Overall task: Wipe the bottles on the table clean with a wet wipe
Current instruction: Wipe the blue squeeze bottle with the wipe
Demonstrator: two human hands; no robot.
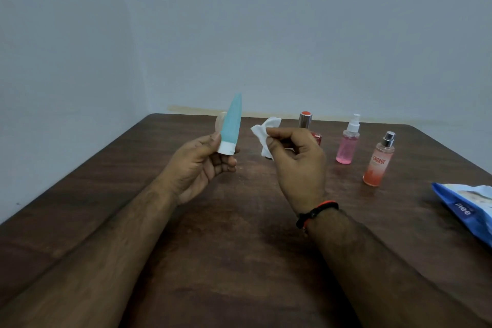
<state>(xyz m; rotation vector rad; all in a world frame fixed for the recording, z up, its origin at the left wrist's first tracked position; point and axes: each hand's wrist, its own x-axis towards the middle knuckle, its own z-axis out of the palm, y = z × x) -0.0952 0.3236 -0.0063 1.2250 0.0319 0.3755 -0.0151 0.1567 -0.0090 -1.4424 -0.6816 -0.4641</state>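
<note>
Bottles in the head view number four, or perhaps five: one teal tube bottle (232, 122) in the left hand (197, 168), one bottle with a silver body and orange-red top (305, 119) standing at the far side of the desk (239, 261), one pink spray bottle (348, 141) with a white pump, and one peach-orange spray bottle (378, 162) with a silver cap and the word ENDAGE on it; a small red thing (316, 138) shows just behind the right hand (298, 165), mostly hidden, so I cannot tell what it is. One white wet wipe (266, 133) and one blue wipes pack (466, 208) are also here, the pack lying at the right edge of the desk. Both forearms reach forward above the desk, hands raised and apart from each other. The left grip is curled around the white cap end of the teal bottle, which points up with its flat, narrow tail on top; its surface looks matte and soft. The right grip pinches the crumpled wipe between thumb and fingers, the wipe near the bottle but not touching it. The right wrist wears one black and orange band (316, 213). The desk is dark brown wood with visible grain; the spray bottles are clear and standing upright in a row at the right.
</note>
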